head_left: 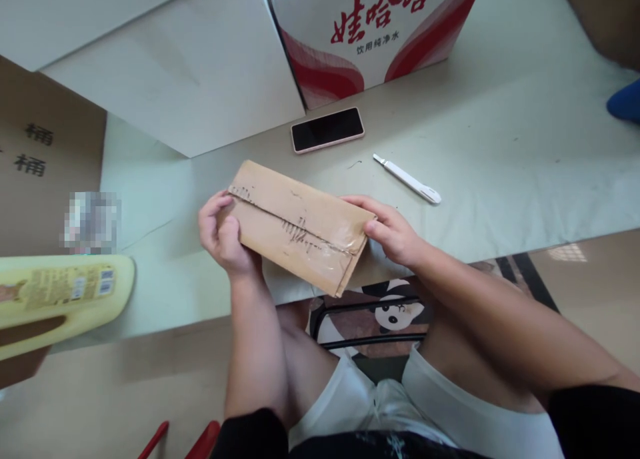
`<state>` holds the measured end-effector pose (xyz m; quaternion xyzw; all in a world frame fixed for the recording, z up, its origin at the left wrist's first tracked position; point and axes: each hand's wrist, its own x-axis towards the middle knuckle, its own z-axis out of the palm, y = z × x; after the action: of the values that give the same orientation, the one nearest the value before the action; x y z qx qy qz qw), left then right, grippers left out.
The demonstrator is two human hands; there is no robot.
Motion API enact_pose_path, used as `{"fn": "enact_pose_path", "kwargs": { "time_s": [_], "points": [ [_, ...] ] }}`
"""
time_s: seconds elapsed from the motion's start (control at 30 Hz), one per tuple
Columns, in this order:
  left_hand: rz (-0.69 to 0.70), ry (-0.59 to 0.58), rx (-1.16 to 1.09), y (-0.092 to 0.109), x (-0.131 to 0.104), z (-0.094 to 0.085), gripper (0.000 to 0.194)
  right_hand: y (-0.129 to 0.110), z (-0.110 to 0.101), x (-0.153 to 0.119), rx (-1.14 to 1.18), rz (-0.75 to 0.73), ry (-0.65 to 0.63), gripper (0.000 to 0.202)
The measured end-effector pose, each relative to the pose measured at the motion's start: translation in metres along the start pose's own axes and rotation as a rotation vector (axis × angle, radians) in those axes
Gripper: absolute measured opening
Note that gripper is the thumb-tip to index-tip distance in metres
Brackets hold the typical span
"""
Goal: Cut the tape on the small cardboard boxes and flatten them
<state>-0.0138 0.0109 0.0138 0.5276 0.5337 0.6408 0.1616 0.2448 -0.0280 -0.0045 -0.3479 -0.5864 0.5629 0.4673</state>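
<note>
"What have you got there?"

"A brown cardboard box, held tilted at the near edge of the counter; my left hand grips one end and my right hand the other, so the hands are apart, both clamped on it; its underside is hidden, and I can't tell whether it touches the counter."

"And the top face?"

"A dark seam runs lengthwise, with black marks too smudged to read; clear tape shines near my right thumb; some of my right fingers disappear behind the far edge."

"What's beyond it?"

"A phone with a dark screen, lying just in front of a red-and-white carton cut off at the top; to the phone's right, a slim white tool, perhaps a cutter, its tip too small to make out."

"And at the sides?"

"On the left, a yellow bottle cut by the frame, and above it a pixelated patch I can't identify; at the right edge, only part of something blue shows."
</note>
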Motion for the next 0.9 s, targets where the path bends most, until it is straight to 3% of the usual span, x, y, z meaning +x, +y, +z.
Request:
{"fn": "enact_pose_path", "kwargs": {
  "time_s": [0.3, 0.47, 0.6, 0.7, 0.8, 0.9],
  "points": [
    [-0.039, 0.098, 0.069, 0.005, 0.001, 0.005, 0.027, -0.002, 0.004, -0.005, -0.119, -0.019, 0.075, 0.072],
    [-0.069, 0.123, 0.079, 0.004, 0.002, 0.004, 0.025, -0.004, 0.0, -0.005, -0.214, -0.079, 0.157, 0.058],
    [-0.055, 0.199, 0.053, -0.002, 0.003, -0.002, 0.023, 0.0, -0.014, 0.0, -0.559, -0.047, 0.314, 0.039],
    [-0.036, 0.259, 0.08, -0.004, 0.003, -0.003, 0.025, 0.008, -0.027, 0.002, -0.885, 0.079, 0.422, 0.036],
    [-0.012, 0.307, 0.169, -0.002, 0.001, 0.001, 0.027, 0.014, -0.039, 0.0, -1.097, 0.228, 0.425, 0.041],
    [0.059, 0.274, 0.202, -0.001, -0.001, 0.004, 0.027, 0.015, -0.048, -0.003, -1.205, 0.282, 0.37, 0.042]
  ]
}}
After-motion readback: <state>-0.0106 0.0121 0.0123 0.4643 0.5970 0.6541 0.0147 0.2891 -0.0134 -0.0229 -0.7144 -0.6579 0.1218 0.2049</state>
